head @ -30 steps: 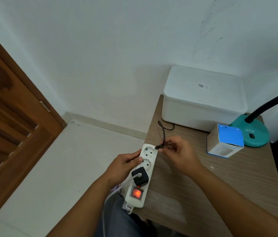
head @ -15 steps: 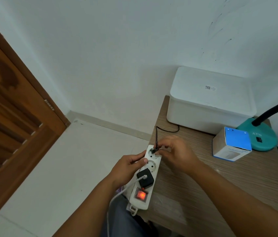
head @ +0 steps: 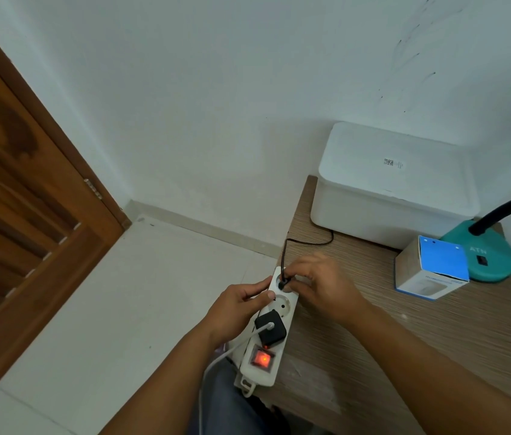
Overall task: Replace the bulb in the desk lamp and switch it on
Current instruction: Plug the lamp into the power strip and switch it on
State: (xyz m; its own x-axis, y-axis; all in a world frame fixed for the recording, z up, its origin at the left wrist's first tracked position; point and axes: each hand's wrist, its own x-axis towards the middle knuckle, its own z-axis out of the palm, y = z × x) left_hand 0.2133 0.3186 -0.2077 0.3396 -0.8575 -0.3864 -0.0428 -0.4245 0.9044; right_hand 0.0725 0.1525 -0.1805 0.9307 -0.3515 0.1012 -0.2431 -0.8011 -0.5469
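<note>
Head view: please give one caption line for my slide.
Right hand pushes black plug into power strip steadied by left hand.

1. A wood-grain table (head: 405, 334) is seen beside a white wall.
2. A white lidded box (head: 395, 186) is set at its far edge.
3. A teal lamp base (head: 492, 259) and a small blue-topped carton (head: 430, 268) are placed just beside each other.

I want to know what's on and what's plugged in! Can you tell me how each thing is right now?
power strip: red switch lit, held by left hand
black plug: at the end socket, pinched by right hand
middle socket: empty
black adapter: plugged in
lamp base: standing on the table
bulb box: closed
white box: lid on
</note>
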